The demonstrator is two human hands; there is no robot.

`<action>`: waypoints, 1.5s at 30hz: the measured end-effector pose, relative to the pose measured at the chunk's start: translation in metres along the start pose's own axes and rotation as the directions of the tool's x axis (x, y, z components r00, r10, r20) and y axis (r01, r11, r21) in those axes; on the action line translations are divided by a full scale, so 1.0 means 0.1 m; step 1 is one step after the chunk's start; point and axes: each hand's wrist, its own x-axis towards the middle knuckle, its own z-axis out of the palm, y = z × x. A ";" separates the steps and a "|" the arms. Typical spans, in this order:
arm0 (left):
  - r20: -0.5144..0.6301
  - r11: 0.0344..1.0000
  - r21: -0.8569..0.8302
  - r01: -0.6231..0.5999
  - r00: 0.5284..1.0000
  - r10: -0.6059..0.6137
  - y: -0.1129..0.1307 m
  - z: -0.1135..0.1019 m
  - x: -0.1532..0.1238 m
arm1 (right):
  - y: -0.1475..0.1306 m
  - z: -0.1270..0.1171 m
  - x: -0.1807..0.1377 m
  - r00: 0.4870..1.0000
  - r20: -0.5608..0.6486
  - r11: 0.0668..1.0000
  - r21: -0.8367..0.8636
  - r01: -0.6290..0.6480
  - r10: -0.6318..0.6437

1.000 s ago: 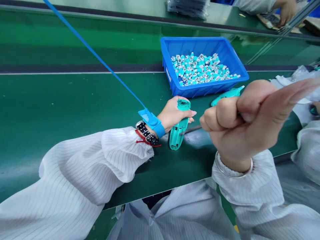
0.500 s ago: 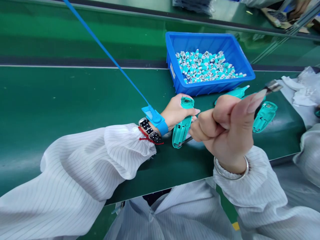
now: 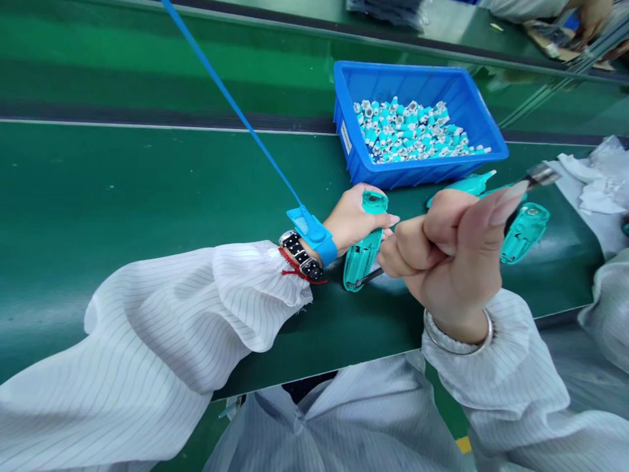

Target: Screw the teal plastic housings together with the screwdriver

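My left hand (image 3: 354, 219) is wrapped round a teal plastic housing (image 3: 362, 252) that stands on its edge on the green belt (image 3: 147, 196). My right hand (image 3: 449, 252) is closed in a fist round a thin metal tool (image 3: 538, 176); its dark tip (image 3: 366, 278) touches the lower end of the housing. A blue wrist strap (image 3: 314, 235) with a blue cord (image 3: 230, 105) sits on my left wrist, beside a watch.
A blue bin (image 3: 417, 172) of several small teal and white parts stands behind the hands. Two more teal housings (image 3: 523, 233) lie right of it. White crumpled wrapping (image 3: 597, 183) lies at the right edge. Another person's hand (image 3: 587, 16) works at the far top right.
My right hand came down and left from close to the camera, bringing the tool's tip to the housing's lower end. The left hand kept its hold.
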 end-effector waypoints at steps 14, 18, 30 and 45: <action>0.033 0.998 -0.043 0.050 0.998 -0.049 0.00 -0.02 0.02 | 0.08 0.11 -0.07 0.992 -0.003 0.979 -0.162 0.121 -0.124; 0.032 0.997 -0.047 0.056 0.998 -0.055 0.00 -0.03 0.01 | 0.07 0.12 -0.04 0.994 -0.058 0.991 -0.102 0.085 -0.092; 0.015 1.000 -0.009 -0.025 1.000 0.025 -0.06 -0.01 0.04 | 0.01 0.03 -0.03 0.988 -0.156 0.999 0.040 -0.009 0.015; -0.039 0.998 0.039 -0.048 0.998 0.049 -0.12 -0.04 0.07 | 0.17 0.02 -0.06 0.989 -0.004 0.988 0.012 0.151 -0.151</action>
